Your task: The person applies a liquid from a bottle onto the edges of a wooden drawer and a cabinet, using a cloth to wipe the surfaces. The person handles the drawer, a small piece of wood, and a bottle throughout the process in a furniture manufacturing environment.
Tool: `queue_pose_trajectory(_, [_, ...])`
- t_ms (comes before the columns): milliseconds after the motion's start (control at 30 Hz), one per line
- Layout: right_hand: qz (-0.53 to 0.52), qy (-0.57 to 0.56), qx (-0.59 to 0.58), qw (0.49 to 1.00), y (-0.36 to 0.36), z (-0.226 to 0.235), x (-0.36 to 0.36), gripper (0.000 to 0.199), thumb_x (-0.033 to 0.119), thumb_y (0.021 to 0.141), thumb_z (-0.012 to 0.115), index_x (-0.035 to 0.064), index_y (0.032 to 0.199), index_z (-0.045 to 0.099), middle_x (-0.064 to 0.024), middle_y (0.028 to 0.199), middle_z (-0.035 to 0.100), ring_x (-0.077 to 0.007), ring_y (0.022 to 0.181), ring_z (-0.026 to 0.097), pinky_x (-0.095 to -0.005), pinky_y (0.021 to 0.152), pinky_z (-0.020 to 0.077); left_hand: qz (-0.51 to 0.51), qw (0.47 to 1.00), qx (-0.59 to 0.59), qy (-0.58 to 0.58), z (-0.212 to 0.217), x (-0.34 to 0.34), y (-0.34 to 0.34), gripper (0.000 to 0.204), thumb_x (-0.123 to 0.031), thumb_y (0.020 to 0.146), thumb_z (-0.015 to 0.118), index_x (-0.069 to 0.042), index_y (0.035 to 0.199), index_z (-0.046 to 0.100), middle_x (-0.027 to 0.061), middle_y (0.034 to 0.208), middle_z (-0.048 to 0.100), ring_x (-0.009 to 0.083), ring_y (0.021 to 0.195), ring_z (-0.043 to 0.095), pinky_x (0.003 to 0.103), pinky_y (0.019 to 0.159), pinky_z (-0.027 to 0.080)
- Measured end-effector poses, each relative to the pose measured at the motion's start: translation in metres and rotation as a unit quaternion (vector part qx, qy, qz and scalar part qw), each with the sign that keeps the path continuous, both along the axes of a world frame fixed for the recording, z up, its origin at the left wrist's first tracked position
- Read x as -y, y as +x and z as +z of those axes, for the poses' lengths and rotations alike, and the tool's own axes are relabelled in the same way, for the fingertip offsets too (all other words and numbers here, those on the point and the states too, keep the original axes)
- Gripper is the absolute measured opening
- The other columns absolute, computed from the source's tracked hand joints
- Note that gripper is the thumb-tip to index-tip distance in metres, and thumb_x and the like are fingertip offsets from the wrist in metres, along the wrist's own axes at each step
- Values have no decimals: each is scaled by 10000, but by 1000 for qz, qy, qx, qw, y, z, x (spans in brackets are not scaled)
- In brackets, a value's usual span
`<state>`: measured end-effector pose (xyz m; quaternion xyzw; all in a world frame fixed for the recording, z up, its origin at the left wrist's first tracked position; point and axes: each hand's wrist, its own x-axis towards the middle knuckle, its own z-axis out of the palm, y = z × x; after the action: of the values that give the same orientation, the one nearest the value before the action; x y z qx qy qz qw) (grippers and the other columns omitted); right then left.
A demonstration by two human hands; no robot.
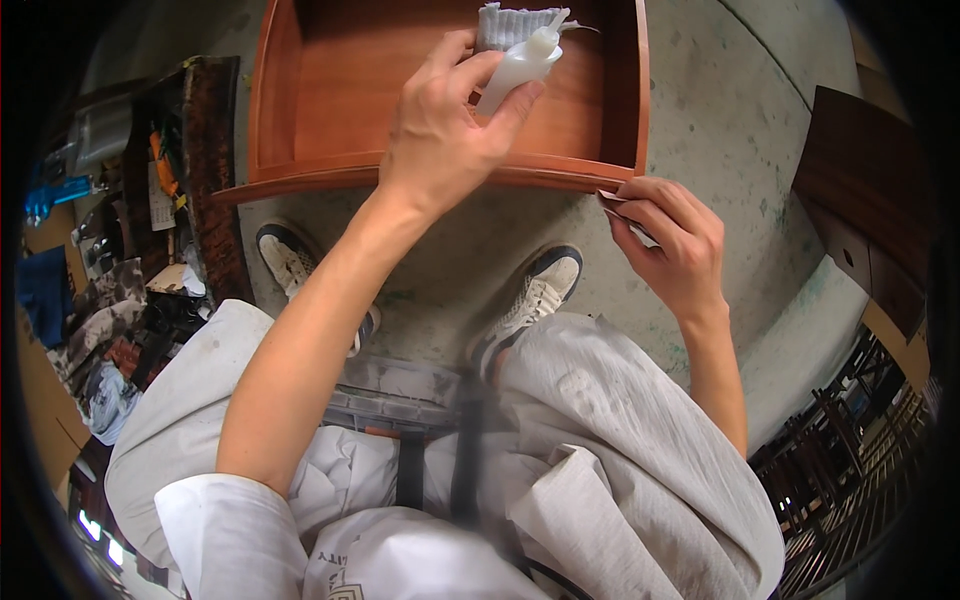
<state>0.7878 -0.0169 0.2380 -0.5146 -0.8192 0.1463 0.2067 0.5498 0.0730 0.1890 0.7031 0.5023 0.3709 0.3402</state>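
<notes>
In front of me is a reddish-brown wooden drawer (400,120), its open side up and its long front edge nearest me. My left hand (445,130) is closed round a white squeeze bottle (520,70) with a narrow nozzle, over the drawer. Just beyond the bottle shows a grey-white ribbed cloth bundle (505,28); whether my fingers hold it too I cannot tell. At the drawer's near right corner my right hand (675,235) pinches a small folded piece (615,203), dark on one side and pale on the other, that looks like sandpaper. Its tip is at or very near the corner.
Both my shoes (535,290) stand on the grey concrete floor (730,130) on the near side of the drawer. A dark brown panel (865,200) is at the right. Tools, rags and boxes, with a blue tool (62,195) among them, crowd the left. Dark slatted racks (850,440) stand lower right.
</notes>
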Motion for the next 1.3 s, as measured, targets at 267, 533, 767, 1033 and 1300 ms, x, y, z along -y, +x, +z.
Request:
queue_pose_trajectory(267, [-12,-14,4,1000,-2,5,1,164,-6,698,780,61,809,680,-13,943,696,-200,847,697,-324,707,571,4,1000,23,19,-1,-1,1,270,-271,875,770,-43,1017,739,120,1042,656,301,790,661,390,673,540])
queue_pose_trajectory(533, [-13,-24,14,1000,-6,7,-1,170,-7,697,780,56,815,674,-15,953,694,-200,853,696,-325,702,572,3,999,22,33,-3,-1,0,258,-263,875,767,-43,1008,739,126,1043,654,313,797,668,396,669,539])
queue_pose_trajectory(767, [-9,-22,-4,1000,-7,5,0,194,-65,685,785,19,805,656,-60,940,702,-247,831,697,-337,709,562,2,1000,12,5,0,0,1,263,-279,879,761,-47,1000,741,128,1032,651,321,803,669,412,678,535])
queue_pose_trajectory(1033, [-13,1,4,1000,-10,0,4,163,-2,706,781,67,808,674,-12,940,687,-201,852,696,-324,694,568,9,1000,14,16,-1,0,1,266,-284,876,764,-50,1001,743,129,1023,656,340,829,667,427,712,531])
queue_pose_trajectory(1300, [-55,-2,6,998,-8,3,6,159,-5,698,785,64,781,669,-10,917,687,-201,836,694,-323,688,565,5,998,14,55,-4,-2,-1,262,-270,873,770,-45,1005,740,126,1033,656,326,808,667,421,704,534])
